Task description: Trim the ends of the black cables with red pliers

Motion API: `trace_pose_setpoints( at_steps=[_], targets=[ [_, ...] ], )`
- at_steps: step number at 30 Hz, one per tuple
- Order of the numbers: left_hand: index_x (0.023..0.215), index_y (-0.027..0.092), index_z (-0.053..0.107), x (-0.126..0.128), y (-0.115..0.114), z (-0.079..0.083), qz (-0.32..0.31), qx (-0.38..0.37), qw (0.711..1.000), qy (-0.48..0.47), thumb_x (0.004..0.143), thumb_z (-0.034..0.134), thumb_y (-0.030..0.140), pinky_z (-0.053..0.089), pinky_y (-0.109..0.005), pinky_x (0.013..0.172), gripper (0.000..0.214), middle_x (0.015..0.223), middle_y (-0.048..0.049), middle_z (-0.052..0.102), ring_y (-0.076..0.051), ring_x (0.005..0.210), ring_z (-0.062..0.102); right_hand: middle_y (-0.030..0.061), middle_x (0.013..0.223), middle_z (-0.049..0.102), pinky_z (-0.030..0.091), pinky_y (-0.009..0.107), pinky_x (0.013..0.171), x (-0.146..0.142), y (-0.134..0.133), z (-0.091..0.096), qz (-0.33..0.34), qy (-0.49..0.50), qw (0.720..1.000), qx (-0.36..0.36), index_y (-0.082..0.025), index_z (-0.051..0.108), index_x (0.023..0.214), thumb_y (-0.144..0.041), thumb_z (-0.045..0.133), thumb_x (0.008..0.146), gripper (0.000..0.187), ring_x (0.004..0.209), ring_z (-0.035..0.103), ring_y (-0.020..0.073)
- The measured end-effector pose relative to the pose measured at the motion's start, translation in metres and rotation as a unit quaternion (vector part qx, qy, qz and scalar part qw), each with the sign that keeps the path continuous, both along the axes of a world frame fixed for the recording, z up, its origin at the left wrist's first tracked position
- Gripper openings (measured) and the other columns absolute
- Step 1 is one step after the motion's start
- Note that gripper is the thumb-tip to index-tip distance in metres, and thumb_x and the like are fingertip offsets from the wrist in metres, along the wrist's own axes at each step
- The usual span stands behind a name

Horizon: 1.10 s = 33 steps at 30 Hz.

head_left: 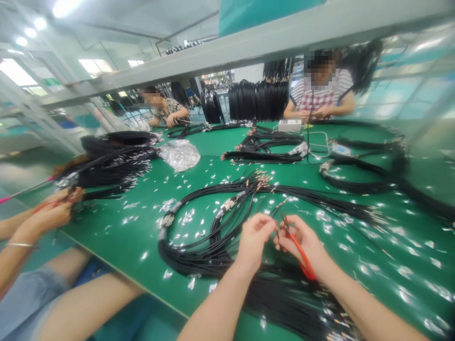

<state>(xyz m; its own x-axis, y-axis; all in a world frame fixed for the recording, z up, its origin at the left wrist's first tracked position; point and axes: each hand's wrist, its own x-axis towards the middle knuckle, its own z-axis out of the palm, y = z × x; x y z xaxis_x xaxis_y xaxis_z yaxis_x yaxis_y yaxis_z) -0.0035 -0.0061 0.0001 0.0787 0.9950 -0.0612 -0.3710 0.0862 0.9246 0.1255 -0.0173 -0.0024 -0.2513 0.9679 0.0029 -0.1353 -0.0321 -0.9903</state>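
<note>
My left hand (255,239) is closed in a pinch on the end of a thin black cable (270,214). My right hand (302,239) grips a small cutter with red handles (301,253), its tip held against that cable end. Both hands hover over a large coiled bundle of black cables (213,237) with metal-tipped ends, lying on the green table (117,232).
Small silvery scraps (185,218) litter the table. More black cable bundles lie at left (113,158), centre back (266,147) and right (366,170). A clear plastic bag (180,154) sits mid-table. A neighbour's hands (53,210) work at left; two people sit across.
</note>
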Motion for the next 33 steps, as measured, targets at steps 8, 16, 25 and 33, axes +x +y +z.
trace_pose_setpoints(
  at_steps=[8,16,25,33],
  targets=[
    [0.068,0.014,0.055,0.007,-0.003,-0.007,-0.065,0.028,0.996,-0.05,0.072,0.06,0.03,0.041,-0.026,0.06,0.018,0.072,-0.0035,0.061,-0.011,0.058,0.05,-0.0026,0.067,0.059,0.045,0.027,0.056,0.002,0.005,-0.008,-0.047,0.004,0.999,0.01,-0.022,0.043,0.084,-0.037,0.07,0.067,0.035,0.06,0.058,0.0138],
    [0.065,0.014,0.05,0.005,0.0,-0.007,-0.038,-0.005,0.994,-0.103,0.072,0.061,0.03,0.036,-0.024,0.06,0.02,0.066,-0.0009,0.052,-0.01,0.06,0.046,-0.0019,0.064,0.056,0.043,0.024,0.055,0.02,0.006,0.012,0.01,-0.178,0.981,0.072,-0.02,0.057,0.075,-0.035,0.063,0.071,0.016,0.057,0.051,0.0117],
    [0.069,0.014,0.055,0.005,-0.001,-0.011,0.033,0.029,0.998,-0.037,0.073,0.059,0.027,0.032,-0.021,0.055,0.015,0.069,-0.001,0.052,-0.008,0.058,0.043,-0.002,0.048,0.052,0.035,0.019,0.038,0.02,-0.008,0.027,0.119,-0.248,0.961,-0.004,-0.018,0.047,0.059,-0.046,0.051,0.079,0.034,0.039,0.046,0.0085],
    [0.066,0.016,0.051,0.003,-0.002,-0.014,0.078,0.156,0.98,0.095,0.078,0.053,0.024,0.039,-0.026,0.072,0.015,0.076,-0.002,0.053,-0.013,0.075,0.05,-0.007,0.035,0.045,0.03,0.015,0.03,0.01,-0.008,0.014,0.107,-0.141,0.983,-0.048,-0.017,0.053,0.071,-0.047,0.043,0.083,0.034,0.027,0.037,0.0059]
  ],
)
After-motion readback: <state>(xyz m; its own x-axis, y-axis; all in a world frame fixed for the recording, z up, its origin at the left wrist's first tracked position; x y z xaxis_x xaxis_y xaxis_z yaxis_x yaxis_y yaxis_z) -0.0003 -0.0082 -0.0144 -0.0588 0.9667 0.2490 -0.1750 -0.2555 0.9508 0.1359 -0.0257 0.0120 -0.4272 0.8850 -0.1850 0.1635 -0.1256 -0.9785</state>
